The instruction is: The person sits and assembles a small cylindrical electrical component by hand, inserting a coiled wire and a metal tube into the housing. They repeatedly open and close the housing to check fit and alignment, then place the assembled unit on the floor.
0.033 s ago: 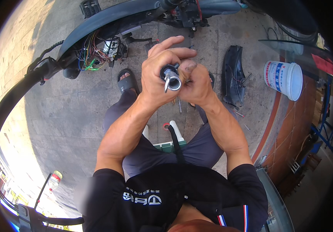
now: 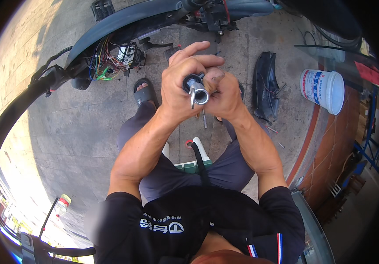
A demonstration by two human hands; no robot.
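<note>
Both my hands are held together in front of me, above the ground between my knees. My left hand [image 2: 177,81] has its thumb and index finger wrapped round a metal tube [image 2: 201,96] with a black collar, while its other fingers stretch outward. The tube's round hollow end points up toward me, and a thin silver prong [image 2: 193,99] sticks out beside it. My right hand [image 2: 225,93] is closed in a fist against the left, its thumb close to the collar. Whatever its curled fingers grip is hidden from me.
An electric scooter frame [image 2: 123,24] stretches across the far side, with loose coloured wires [image 2: 106,64] hanging from it. A black curved panel [image 2: 265,86] lies on the paving to the right, near a white bucket [image 2: 323,91]. Beneath me is a green-and-white stool [image 2: 201,148].
The tube's open end and its prong have shifted slightly to the right and toward me. Both hands keep the same grip and place.
</note>
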